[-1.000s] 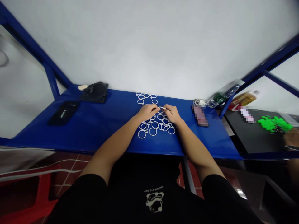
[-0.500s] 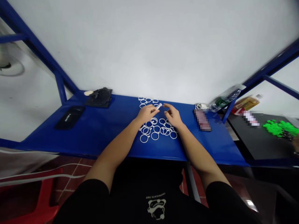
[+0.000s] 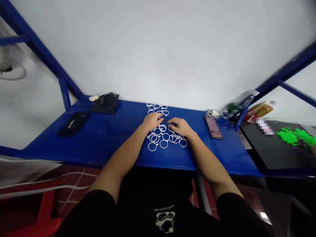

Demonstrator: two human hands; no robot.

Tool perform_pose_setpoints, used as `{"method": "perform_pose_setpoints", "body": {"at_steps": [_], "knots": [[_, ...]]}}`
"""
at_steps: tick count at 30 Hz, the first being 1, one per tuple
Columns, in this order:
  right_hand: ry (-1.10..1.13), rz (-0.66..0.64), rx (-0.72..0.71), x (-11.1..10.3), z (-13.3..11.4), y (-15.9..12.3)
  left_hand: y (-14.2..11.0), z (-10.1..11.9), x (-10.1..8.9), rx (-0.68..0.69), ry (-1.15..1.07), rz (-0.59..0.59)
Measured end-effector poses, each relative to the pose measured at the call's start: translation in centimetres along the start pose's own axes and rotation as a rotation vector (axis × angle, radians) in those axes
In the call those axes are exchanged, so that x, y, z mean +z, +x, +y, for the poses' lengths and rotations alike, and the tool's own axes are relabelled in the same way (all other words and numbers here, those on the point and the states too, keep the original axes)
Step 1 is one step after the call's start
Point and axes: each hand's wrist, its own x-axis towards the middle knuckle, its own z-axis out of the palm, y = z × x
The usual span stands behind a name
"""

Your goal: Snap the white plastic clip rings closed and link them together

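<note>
White curtain-type rings with small tabs lie on a blue table (image 3: 108,138) in two groups. My left hand (image 3: 151,121) is at the near edge of the back group, thumb and forefinger apart, with nothing seen in it. One white ring (image 3: 166,113) lies flat just beyond its fingertips. Over the front group hovers my right hand (image 3: 181,126), its fingers apart and pointing left, covering part of several rings; no held object shows. Other front rings, such as a loose ring (image 3: 164,144), overlap or lie singly towards me.
A black pouch-like item (image 3: 73,124) and dark plastic bag (image 3: 105,102) lie left. On the right are a blurred-out flat object (image 3: 213,127), coiled white cable (image 3: 213,113) and clear bottle (image 3: 240,104). Green pieces (image 3: 296,135) lie on the neighbouring black table (image 3: 274,154).
The white ring from my left hand now lies with the back group, and that hand has opened. My right hand has moved slightly left and nearer, over the front rings.
</note>
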Motion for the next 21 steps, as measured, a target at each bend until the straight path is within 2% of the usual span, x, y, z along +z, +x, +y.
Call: {"method": "perform_pose_setpoints", "body": {"at_steps": [5, 10, 13, 16, 19, 21], "knots": [[-0.007, -0.121, -0.038, -0.3, -0.3, 0.1, -0.3, 1.0, 0.0, 0.088, 0.008, -0.099], [-0.010, -0.089, 0.031, -0.4, -0.3, 0.1, -0.4, 2.3, -0.3, -0.038, 0.007, -0.138], [-0.013, -0.057, 0.027, -0.4, 0.0, 0.0, -0.4, 2.6, -0.5, -0.126, -0.003, -0.118], [-0.040, -0.022, 0.025, -0.5, 0.7, 0.0, -0.3, 2.5, -0.7, -0.152, -0.036, -0.082], [-0.105, -0.012, 0.027, -0.7, 1.2, -0.1, -0.3, 2.2, -0.6, -0.115, -0.090, -0.031], [-0.145, -0.053, 0.034, -0.8, 1.5, -0.1, -0.4, 2.1, -0.3, -0.062, -0.125, -0.031]]}}
